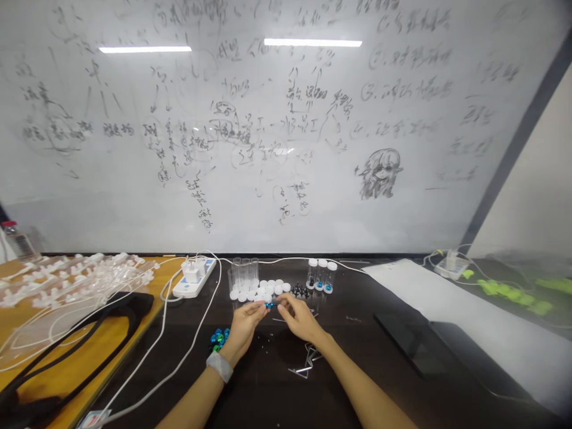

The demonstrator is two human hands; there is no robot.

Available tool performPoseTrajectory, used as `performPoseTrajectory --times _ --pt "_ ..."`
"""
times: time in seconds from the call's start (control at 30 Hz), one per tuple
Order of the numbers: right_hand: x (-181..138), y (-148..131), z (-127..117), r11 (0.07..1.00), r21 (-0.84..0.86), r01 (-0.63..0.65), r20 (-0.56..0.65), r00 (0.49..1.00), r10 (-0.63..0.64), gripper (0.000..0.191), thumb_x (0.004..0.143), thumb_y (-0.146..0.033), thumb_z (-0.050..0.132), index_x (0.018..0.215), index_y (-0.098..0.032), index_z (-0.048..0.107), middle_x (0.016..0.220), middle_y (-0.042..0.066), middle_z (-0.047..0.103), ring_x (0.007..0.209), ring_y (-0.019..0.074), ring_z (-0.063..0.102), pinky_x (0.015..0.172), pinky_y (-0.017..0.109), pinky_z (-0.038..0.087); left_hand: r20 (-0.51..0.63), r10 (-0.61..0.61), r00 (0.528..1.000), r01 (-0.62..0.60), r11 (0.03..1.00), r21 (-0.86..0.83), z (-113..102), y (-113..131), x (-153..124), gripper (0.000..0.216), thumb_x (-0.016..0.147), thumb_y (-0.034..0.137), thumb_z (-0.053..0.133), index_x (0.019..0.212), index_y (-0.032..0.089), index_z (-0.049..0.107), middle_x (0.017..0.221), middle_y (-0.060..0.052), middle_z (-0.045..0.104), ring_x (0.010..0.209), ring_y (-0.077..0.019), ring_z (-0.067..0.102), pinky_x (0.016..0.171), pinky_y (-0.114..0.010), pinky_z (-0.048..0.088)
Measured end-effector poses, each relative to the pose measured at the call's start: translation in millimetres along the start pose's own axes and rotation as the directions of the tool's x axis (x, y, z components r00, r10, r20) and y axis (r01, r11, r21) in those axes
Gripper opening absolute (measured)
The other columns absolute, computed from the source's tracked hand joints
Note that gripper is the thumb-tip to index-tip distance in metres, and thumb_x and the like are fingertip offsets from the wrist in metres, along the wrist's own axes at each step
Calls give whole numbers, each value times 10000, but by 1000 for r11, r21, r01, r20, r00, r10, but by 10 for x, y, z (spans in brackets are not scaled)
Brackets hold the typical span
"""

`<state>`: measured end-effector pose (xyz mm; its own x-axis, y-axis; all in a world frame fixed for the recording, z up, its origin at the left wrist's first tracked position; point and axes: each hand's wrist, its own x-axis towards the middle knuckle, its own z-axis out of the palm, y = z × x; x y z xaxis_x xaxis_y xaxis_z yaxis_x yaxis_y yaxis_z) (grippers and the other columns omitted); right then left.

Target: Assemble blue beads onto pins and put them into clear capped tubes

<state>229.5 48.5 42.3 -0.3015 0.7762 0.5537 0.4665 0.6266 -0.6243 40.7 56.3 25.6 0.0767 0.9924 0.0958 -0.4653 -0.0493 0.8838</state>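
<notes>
Between the thumb and fingers of my left hand is a small shiny blue piece. My right hand is just to the right of it, thumb and fingers curled together; whatever they pinch is too small to make out. Close beyond both hands lie several round white caps. A small pile of blue, green and black pieces sits by my left wrist. Small black pieces lie past my right fingers. Thin silvery sticks rest on the dark table under my right forearm.
Clear tubes stand behind the caps. Capped tubes with small pieces inside stand to their right. A power strip with white cables is at left, a black tablet-like slab at right. White plastic parts cover the yellow table.
</notes>
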Motion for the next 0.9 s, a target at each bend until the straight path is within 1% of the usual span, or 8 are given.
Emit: performPoseTrajectory --times 0.1,0.27,0.43,0.5,0.6,0.7,0.83,0.9 --pt "-4 -6 -1 1000 21 17 12 1000 -17 187 962 -322 495 1114 -220 533 805 8 641 650 153 588 577 237 414 2 0 1000 0 1000 2 -3 -5 4 355 590 302 905 861 110 777 856 -111 775 833 -214 719 892 -343 536" --pt "8 -19 -15 998 -55 19 -15 1000 -20 211 999 -309 419 899 -211 577 744 6 618 679 160 584 664 264 427 -4 -4 1000 4 1000 -1 -2 -5 9 362 579 312 910 853 114 780 856 -112 775 825 -212 718 887 -343 537" --pt "-5 -7 -13 1000 -4 18 12 1000 -18 173 956 -285 491 1112 -222 533 790 -2 631 632 149 580 587 238 414 3 0 1000 0 1000 -1 -6 -4 9 348 597 300 902 862 112 778 857 -112 773 834 -210 716 876 -329 540" --pt "-9 -5 -4 1000 -15 25 19 1000 -25 182 945 -278 507 1117 -225 532 802 1 637 627 148 582 586 237 415 10 -2 1000 2 1000 0 -10 -7 10 337 610 293 896 867 111 778 854 -111 773 832 -204 715 865 -315 542" --pt "-6 -11 4 997 -73 25 3 1000 -25 136 973 -292 465 1005 -222 577 774 6 639 665 162 597 640 253 426 14 2 1000 -2 1000 -7 -14 -11 12 324 613 285 894 861 111 776 855 -109 774 828 -200 716 858 -307 544" --pt "-2 -28 -2 993 -118 21 -11 1000 -23 232 1002 -299 411 885 -216 594 748 11 637 690 170 604 682 265 427 14 0 1000 0 1000 -9 -13 -7 12 323 619 285 889 866 111 774 863 -112 775 836 -206 719 863 -312 545" --pt "-11 -51 -11 996 -83 9 13 1000 -8 177 977 -297 465 1111 -221 555 774 2 652 641 161 599 634 249 420 14 -1 1000 1 1000 -5 -8 1 9 325 626 292 885 871 111 773 861 -113 774 841 -207 720 874 -314 542" --pt "-15 -53 -11 996 -91 19 27 999 -16 188 972 -296 477 1130 -219 544 781 2 652 636 159 596 628 246 416 8 2 1000 -2 1000 -6 -6 3 8 330 613 295 891 859 109 773 845 -111 773 827 -206 719 873 -318 543"
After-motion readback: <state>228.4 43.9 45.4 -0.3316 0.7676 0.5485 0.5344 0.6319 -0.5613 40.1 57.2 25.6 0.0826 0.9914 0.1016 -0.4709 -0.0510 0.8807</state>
